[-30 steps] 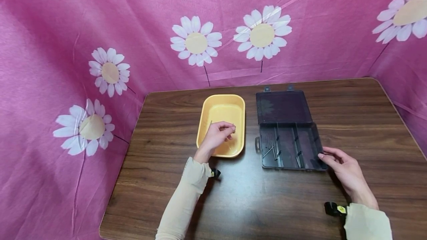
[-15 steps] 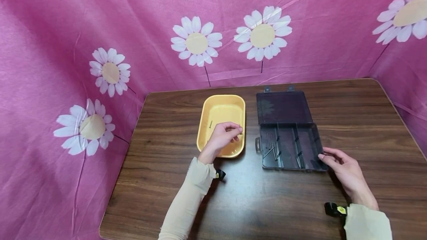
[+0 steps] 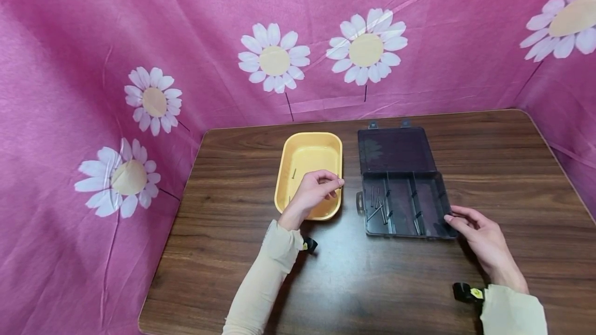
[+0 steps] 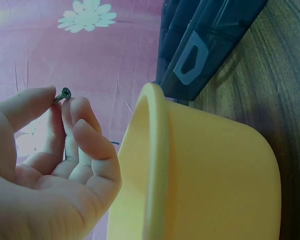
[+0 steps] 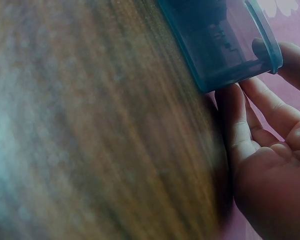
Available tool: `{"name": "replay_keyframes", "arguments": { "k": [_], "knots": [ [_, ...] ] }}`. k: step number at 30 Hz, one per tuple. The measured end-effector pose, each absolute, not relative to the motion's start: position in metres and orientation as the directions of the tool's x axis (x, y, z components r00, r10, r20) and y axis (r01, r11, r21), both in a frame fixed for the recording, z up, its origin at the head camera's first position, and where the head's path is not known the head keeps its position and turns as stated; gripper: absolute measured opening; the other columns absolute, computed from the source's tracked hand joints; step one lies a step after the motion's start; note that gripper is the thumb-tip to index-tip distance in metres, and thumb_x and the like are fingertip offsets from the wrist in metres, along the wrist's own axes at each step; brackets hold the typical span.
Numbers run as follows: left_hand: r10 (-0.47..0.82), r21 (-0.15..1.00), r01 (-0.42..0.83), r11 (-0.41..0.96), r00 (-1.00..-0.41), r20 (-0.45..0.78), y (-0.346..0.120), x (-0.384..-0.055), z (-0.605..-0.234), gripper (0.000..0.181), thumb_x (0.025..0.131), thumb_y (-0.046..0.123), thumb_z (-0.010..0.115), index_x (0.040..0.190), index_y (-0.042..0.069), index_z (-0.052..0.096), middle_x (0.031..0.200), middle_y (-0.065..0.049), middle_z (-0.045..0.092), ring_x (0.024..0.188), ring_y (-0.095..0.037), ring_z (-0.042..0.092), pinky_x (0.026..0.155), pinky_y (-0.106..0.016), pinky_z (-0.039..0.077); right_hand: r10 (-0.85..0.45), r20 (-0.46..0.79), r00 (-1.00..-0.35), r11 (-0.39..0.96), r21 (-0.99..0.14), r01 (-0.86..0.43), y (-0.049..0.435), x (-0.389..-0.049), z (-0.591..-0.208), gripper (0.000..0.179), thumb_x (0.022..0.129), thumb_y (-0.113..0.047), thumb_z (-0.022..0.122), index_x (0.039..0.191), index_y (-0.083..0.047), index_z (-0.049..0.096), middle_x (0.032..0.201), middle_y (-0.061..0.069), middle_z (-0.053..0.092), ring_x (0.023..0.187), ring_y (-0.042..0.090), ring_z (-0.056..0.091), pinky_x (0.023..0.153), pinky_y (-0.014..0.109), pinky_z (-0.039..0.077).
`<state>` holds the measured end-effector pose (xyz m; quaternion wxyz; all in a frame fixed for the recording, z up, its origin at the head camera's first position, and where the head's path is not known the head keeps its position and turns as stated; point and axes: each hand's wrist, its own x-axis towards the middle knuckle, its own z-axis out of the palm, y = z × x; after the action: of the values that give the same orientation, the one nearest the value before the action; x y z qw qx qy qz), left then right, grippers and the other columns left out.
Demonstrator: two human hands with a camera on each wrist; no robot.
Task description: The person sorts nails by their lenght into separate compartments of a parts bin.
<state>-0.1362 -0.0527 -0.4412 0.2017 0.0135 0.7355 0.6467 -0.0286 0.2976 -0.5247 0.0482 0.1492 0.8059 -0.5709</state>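
My left hand is over the right side of the yellow tray, pinching a small screw between thumb and fingertips. In the left wrist view the screw's recessed head pokes up past the fingertips, above the tray's rim. A dark screw lies in the tray, partly beside my hand. To the right stands a dark see-through compartment box with its lid folded back. My right hand grips its front right corner, thumb over the rim and fingers against the outside wall.
Several metal screws lie in the box's left compartment, and a few more beside the right divider. The box's lid lies flat behind it on the brown wooden table. A pink flowered cloth hangs around the table.
My left hand has shifted to the right across the tray with the screw, uncovering a screw lying there. My right hand and the box have stayed in place.
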Motion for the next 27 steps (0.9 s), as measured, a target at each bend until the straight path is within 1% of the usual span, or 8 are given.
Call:
{"name": "replay_keyframes", "arguments": {
  "k": [4, 7, 9, 15, 20, 24, 27],
  "knots": [
    [0.294, 0.957, -0.24, 0.162, -0.914, -0.279, -0.051, -0.136, -0.44, 0.018, 0.08, 0.019, 0.067, 0.087, 0.003, 0.062, 0.068, -0.006, 0.06, 0.056, -0.014, 0.054, 0.054, -0.024, 0.046, 0.187, -0.251, -0.95, 0.303, -0.905, 0.299, 0.298, -0.029, -0.524, 0.045, 0.083, -0.032, 0.062, 0.12, -0.008, 0.054, 0.094, -0.028, 0.055, 0.08, -0.011, 0.051, 0.063, 0.008, 0.042],
    [0.304, 0.957, -0.248, 0.148, -0.91, -0.283, -0.049, -0.136, -0.44, 0.02, 0.08, 0.019, 0.067, 0.089, 0.001, 0.062, 0.07, -0.009, 0.06, 0.056, -0.014, 0.053, 0.054, -0.022, 0.044, 0.189, -0.253, -0.949, 0.302, -0.905, 0.301, 0.298, -0.029, -0.524, 0.045, 0.083, -0.032, 0.062, 0.12, -0.008, 0.054, 0.094, -0.028, 0.055, 0.08, -0.011, 0.051, 0.063, 0.008, 0.042],
    [0.314, 0.958, -0.251, 0.14, -0.906, -0.284, -0.048, -0.136, -0.439, 0.021, 0.08, 0.018, 0.066, 0.09, 0.0, 0.062, 0.07, -0.009, 0.06, 0.057, -0.015, 0.053, 0.054, -0.022, 0.043, 0.19, -0.252, -0.949, 0.305, -0.904, 0.301, 0.298, -0.029, -0.525, 0.045, 0.083, -0.032, 0.062, 0.12, -0.008, 0.054, 0.094, -0.028, 0.055, 0.08, -0.011, 0.051, 0.063, 0.008, 0.042],
    [0.343, 0.961, -0.234, 0.15, -0.899, -0.273, -0.042, -0.135, -0.439, 0.024, 0.082, 0.017, 0.064, 0.096, -0.002, 0.062, 0.068, 0.004, 0.061, 0.058, -0.017, 0.054, 0.054, -0.025, 0.044, 0.192, -0.255, -0.948, 0.296, -0.905, 0.304, 0.298, -0.029, -0.525, 0.045, 0.082, -0.032, 0.063, 0.12, -0.008, 0.054, 0.093, -0.029, 0.055, 0.08, -0.012, 0.052, 0.063, 0.008, 0.042],
    [0.341, 0.963, -0.224, 0.152, -0.902, -0.263, -0.037, -0.133, -0.437, 0.022, 0.082, 0.015, 0.064, 0.095, -0.001, 0.063, 0.074, 0.001, 0.062, 0.055, -0.012, 0.055, 0.055, -0.027, 0.047, 0.191, -0.252, -0.949, 0.308, -0.902, 0.302, 0.297, -0.029, -0.524, 0.046, 0.083, -0.032, 0.062, 0.12, -0.008, 0.054, 0.094, -0.029, 0.054, 0.08, -0.011, 0.051, 0.063, 0.008, 0.042],
    [0.341, 0.965, -0.218, 0.145, -0.905, -0.255, -0.031, -0.132, -0.435, 0.02, 0.081, 0.014, 0.064, 0.094, -0.001, 0.064, 0.076, 0.001, 0.062, 0.055, -0.013, 0.054, 0.055, -0.026, 0.047, 0.189, -0.242, -0.952, 0.31, -0.905, 0.292, 0.296, -0.028, -0.524, 0.045, 0.083, -0.032, 0.062, 0.12, -0.008, 0.054, 0.093, -0.029, 0.055, 0.079, -0.011, 0.051, 0.063, 0.008, 0.041],
    [0.357, 0.97, -0.198, 0.137, -0.904, -0.235, -0.026, -0.131, -0.432, 0.02, 0.082, 0.013, 0.063, 0.094, -0.003, 0.063, 0.081, -0.007, 0.065, 0.056, -0.015, 0.054, 0.055, -0.026, 0.048, 0.188, -0.23, -0.955, 0.307, -0.91, 0.28, 0.296, -0.028, -0.524, 0.043, 0.083, -0.03, 0.062, 0.119, -0.008, 0.055, 0.092, -0.029, 0.056, 0.078, -0.011, 0.051, 0.063, 0.008, 0.041]
  ]
}}
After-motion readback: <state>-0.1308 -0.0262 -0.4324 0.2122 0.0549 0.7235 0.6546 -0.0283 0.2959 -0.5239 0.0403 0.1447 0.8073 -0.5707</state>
